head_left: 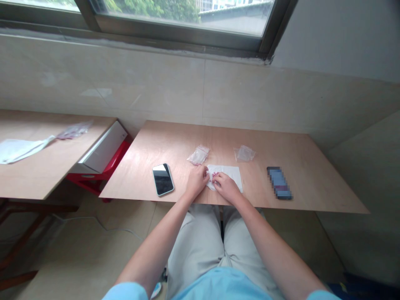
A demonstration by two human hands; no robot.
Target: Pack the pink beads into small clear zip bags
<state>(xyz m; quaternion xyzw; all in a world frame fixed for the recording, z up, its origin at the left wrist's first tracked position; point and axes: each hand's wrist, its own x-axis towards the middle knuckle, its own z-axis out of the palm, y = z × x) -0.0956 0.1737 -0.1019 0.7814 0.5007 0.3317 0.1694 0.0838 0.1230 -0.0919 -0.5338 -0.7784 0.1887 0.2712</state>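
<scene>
As both forearms [167, 227] cross the near edge of the table [175, 137], the left hand [197, 181] and right hand [227, 187] rest at a white paper [233, 173], fingers [219, 179] curled inward; whether they pinch anything, I cannot tell. Pink bits [215, 174] lie on the paper between the hands, nearer the right, just beyond its fingertips, with no clear long axis. A phone [163, 180] lies left, a second phone [279, 183] right. Farther back are a clear bag [199, 155] and another bag [245, 153], then a window [175, 10].

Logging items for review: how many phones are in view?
2, both on the table: a pale-edged phone left of the left hand and a dark-edged phone right of the right hand.
</scene>
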